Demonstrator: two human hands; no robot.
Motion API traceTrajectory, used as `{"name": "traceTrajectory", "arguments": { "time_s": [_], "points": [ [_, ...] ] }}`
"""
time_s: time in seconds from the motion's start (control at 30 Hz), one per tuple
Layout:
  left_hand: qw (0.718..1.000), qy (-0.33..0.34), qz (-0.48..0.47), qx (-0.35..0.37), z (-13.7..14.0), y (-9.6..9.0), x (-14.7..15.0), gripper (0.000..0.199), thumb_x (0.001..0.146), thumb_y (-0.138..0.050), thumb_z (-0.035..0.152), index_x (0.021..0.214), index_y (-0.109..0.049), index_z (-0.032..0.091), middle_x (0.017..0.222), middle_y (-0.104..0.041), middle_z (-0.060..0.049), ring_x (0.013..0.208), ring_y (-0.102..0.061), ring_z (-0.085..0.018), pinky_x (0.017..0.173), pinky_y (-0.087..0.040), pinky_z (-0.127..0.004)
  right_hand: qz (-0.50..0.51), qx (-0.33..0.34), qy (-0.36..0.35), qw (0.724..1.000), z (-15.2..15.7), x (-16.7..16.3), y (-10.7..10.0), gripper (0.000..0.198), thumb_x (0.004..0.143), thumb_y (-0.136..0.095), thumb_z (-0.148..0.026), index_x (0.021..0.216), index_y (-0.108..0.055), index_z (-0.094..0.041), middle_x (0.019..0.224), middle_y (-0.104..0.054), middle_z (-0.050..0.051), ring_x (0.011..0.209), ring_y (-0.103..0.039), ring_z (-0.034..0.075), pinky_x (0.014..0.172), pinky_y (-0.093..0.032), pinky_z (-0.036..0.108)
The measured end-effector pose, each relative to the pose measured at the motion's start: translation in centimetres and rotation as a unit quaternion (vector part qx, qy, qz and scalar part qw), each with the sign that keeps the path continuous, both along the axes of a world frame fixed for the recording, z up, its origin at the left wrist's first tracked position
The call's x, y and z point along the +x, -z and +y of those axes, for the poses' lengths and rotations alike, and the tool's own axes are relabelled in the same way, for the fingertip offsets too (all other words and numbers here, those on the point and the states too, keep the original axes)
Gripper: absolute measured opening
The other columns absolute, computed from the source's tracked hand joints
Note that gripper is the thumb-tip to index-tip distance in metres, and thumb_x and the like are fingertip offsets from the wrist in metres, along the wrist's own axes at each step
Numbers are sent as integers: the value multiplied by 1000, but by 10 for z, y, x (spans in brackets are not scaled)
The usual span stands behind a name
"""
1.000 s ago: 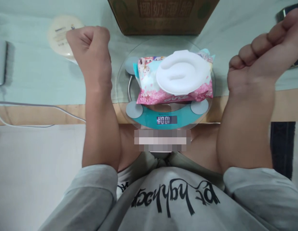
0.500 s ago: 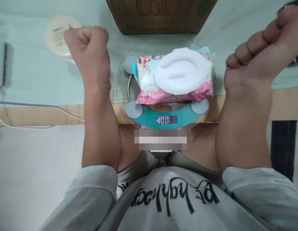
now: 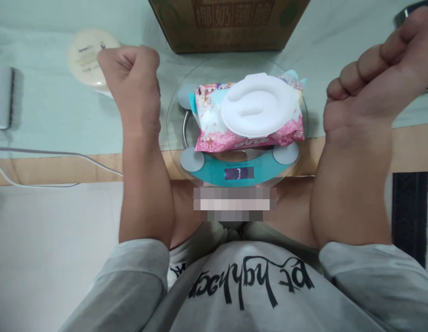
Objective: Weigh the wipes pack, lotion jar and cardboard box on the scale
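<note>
A pack of wet wipes [image 3: 207, 124] with a white oval lid [image 3: 262, 105] lies on a round glass scale [image 3: 217, 171]. A small lit display [image 3: 239, 173] at the scale's near edge shows a partial mark. My left hand [image 3: 134, 80] is a closed fist left of the scale, its knuckles overlapping a round cream-coloured tub [image 3: 89, 55] in view. On the other side, my right hand [image 3: 376, 83] has its fingers curled in, apart from the wipes. Nothing shows in either hand, and neither touches the scale.
Behind the scale stands a brown cardboard box [image 3: 231, 34]. A grey-white device [image 3: 1, 97] lies far left, with pale cables [image 3: 62, 151] across the wooden table edge [image 3: 411, 143]. A dark object [image 3: 404, 16] is partly hidden beyond my right hand.
Figures on the scale's display have given way to a single partial mark. The view has shifted slightly; both hands keep their closed shape, and the wipes stay on the scale.
</note>
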State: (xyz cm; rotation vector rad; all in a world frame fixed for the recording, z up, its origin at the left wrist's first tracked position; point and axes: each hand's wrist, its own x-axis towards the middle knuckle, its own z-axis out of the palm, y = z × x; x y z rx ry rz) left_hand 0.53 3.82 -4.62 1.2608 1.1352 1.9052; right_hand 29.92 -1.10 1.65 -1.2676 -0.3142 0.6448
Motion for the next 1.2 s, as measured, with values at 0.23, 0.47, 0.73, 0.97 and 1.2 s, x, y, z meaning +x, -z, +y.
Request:
{"name": "traceTrajectory", "arguments": {
  "time_s": [0.23, 0.47, 0.73, 0.97, 1.2],
  "points": [
    [1000, -1, -8, -11, 7, 2, -4, 60, 75, -54, -15, 62, -8, 22, 53, -4, 6, 46, -4, -2, 55, 8, -27, -109, 86, -76, 987, -11, -1, 13, 44, 125, -19, -18, 81, -14, -23, 75, 2, -2, 53, -2, 5, 53, 5, 30],
    [1000, 6, 13, 5, -5, -8, 4, 48, 75, -45, -6, 67, -7, 23, 63, -1, 3, 50, -2, -2, 59, 7, -25, -258, 132, -133, 948, -8, -7, 17, 54, 114, -31, 4, 70, -9, -20, 64, 1, -2, 50, -8, 1, 57, -5, 25],
    [999, 2, 26, -24, -4, -11, 3, 51, 75, -43, -11, 62, -9, 23, 58, -2, 4, 49, -2, -3, 60, 8, -29, -289, 213, -155, 920, -11, -1, 30, 43, 122, -42, -12, 81, -53, -15, 65, -45, -6, 50, -37, 0, 47, -19, 20],
    [999, 4, 32, -32, -5, -13, 5, 52, 76, -45, -9, 66, -6, 23, 59, -2, 3, 49, -4, -3, 60, 7, -29, -266, 248, -214, 906, -13, 5, 32, 16, 98, -81, -3, 101, -71, -15, 90, -72, -7, 73, -71, 2, 62, -54, 16],
    [996, -17, 61, -60, -3, -16, 5, 58, 79, -43, -17, 56, -8, 24, 53, -2, 4, 49, -3, -4, 59, 4, -32, -361, 167, -316, 862, -42, -8, 4, 37, 98, -51, -10, 128, -72, -18, 127, -75, -4, 121, -77, 4, 103, -67, 21]
  ]
}}
